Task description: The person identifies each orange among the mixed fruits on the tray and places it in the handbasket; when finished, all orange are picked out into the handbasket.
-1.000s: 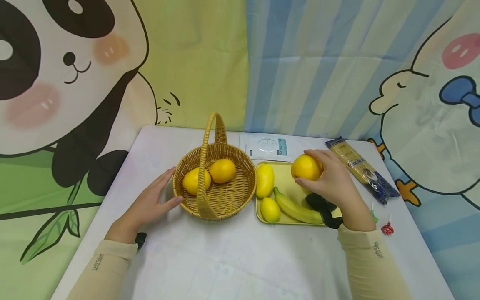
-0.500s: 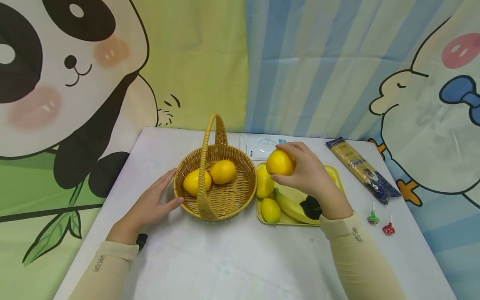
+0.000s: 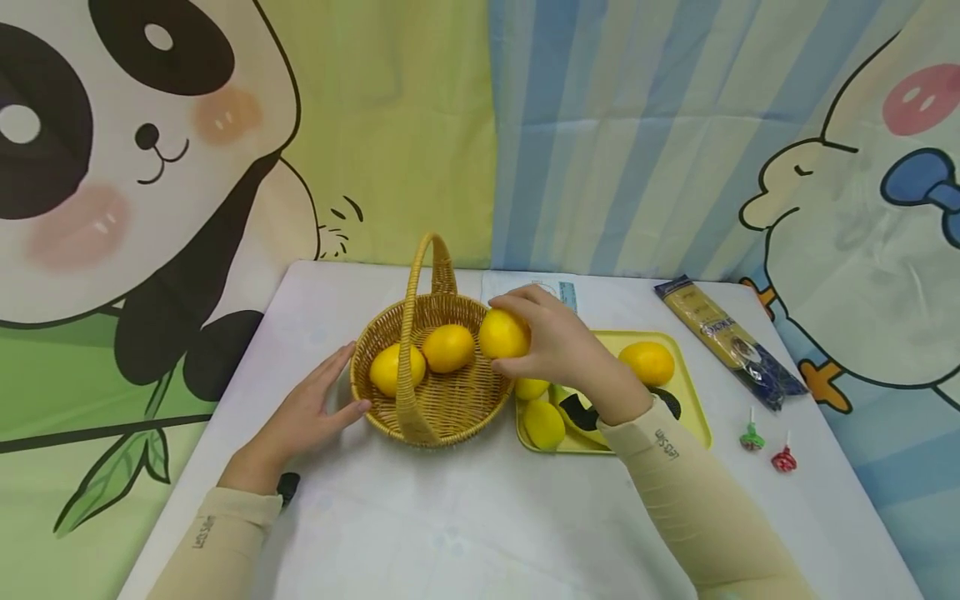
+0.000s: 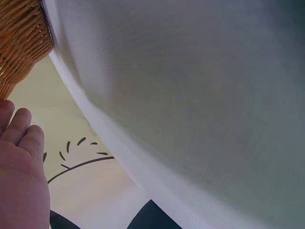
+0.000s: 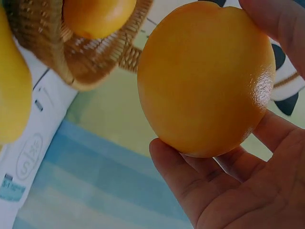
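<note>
My right hand (image 3: 558, 346) grips a round yellow-orange fruit (image 3: 504, 333) between thumb and fingers, at the right rim of the wicker basket (image 3: 457, 414). The right wrist view shows this smooth fruit (image 5: 205, 81) close up, with a dimple at its top. Two similar fruits, one at the left (image 3: 386, 370) and one in the middle (image 3: 448, 348), lie inside the basket, whose handle arches over it. My left hand (image 3: 303, 417) rests with extended fingers against the basket's left side. In the left wrist view, its fingertips (image 4: 21, 119) are beside the weave.
A yellow tray (image 3: 693, 417) right of the basket bears another yellow-orange fruit (image 3: 647, 363), a lemon (image 3: 543, 425) and a banana largely hidden by my right arm. Behind lies a white packet (image 3: 567, 293). Farther right are a long packet (image 3: 727, 342) and two lollipops, green (image 3: 752, 437) and red (image 3: 784, 460).
My right hand has carried the round fruit leftward from above the tray to the basket's right rim. The left hand has stayed at the basket's left side.
</note>
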`<state>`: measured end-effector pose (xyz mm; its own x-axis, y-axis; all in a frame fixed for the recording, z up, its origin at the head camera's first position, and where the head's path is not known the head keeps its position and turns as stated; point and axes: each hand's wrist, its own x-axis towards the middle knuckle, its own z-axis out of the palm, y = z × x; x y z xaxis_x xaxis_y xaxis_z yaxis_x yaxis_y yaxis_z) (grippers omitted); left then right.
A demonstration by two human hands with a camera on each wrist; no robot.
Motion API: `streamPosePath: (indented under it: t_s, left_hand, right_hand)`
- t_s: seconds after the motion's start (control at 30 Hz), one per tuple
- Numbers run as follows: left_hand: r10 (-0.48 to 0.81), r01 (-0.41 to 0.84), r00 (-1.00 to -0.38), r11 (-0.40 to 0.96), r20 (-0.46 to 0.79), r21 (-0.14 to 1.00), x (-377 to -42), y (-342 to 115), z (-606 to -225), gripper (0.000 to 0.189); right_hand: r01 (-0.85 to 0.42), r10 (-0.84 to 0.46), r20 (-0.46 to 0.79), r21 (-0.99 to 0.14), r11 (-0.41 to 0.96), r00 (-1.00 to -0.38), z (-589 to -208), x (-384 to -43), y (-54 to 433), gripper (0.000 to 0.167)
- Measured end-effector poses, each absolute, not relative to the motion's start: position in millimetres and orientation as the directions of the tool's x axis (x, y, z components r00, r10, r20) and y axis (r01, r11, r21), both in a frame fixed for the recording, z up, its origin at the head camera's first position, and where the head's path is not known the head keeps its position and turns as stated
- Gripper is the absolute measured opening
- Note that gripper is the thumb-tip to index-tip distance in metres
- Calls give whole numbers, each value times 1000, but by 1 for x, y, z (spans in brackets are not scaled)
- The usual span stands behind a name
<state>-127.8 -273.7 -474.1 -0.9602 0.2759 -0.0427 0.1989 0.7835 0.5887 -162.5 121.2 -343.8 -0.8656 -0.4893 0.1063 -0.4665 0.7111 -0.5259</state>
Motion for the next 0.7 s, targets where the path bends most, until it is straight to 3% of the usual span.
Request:
streamPosePath:
  t_s: [0.7]
  left_hand:
    - [275, 198, -960, 782, -42, 591, -128, -275, -475, 100]
  right_hand:
    - [-643, -711, -41, -393, 657, -702, -359, -172, 47, 75]
